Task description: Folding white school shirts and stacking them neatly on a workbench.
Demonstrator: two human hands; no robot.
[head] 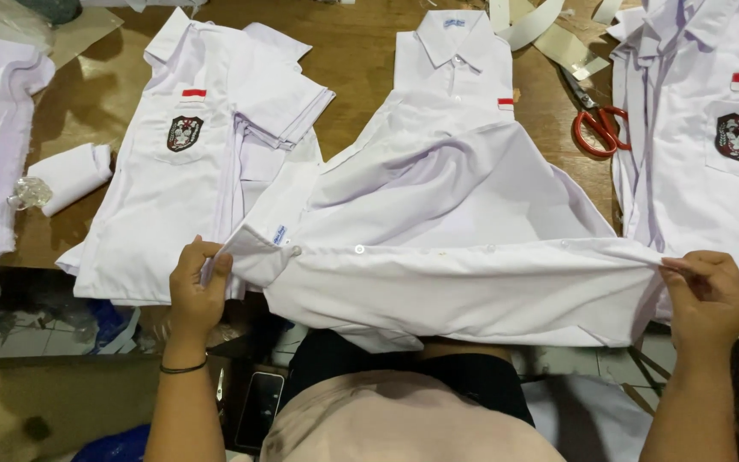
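Both hands, one white shirt stretched flat for folding

Your left hand (pixel 197 287) has its grip pinched on the collar end of the white shirt (pixel 446 248); your right hand (pixel 705 295) has its grip closed on the hem end, so the button placket runs taut between them, likely to square the fold. The shirt lies mid-table (pixel 352 60). Left of it: a stack of badged shirts (pixel 207 145) and a rolled white cloth (pixel 70 175). Right of it: red-handled scissors (pixel 596 120) and another badged shirt (pixel 712 128).
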